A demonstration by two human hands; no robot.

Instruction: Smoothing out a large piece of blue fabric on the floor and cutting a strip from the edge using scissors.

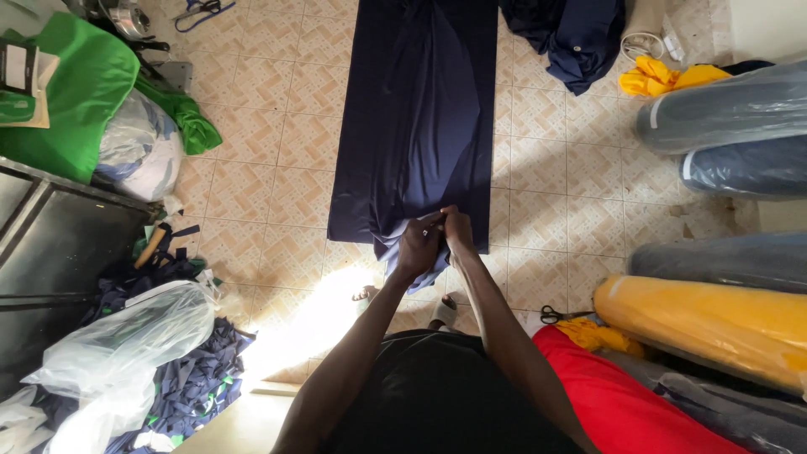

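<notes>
Left hand (418, 245), right hand (458, 231): fingers (433, 220) of both pressed together, pinching near edge of navy cloth (416, 118), side by side, touching. Cloth: one long strip, flat on tiled floor (269, 134), running away from hands. Right: four fabric rolls, one yellow (706, 324); one pair of scissors (555, 316). Left: green fabric (76, 92), navy scraps, two clear plastic bags (126, 345).

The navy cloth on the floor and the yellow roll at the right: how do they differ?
The navy cloth lies spread flat over the tiles; the yellow roll is wound up tight. The cloth's near end is gripped by the left hand and right hand; the roll lies untouched among other rolls. Both are plain, one-colour fabric.
</notes>
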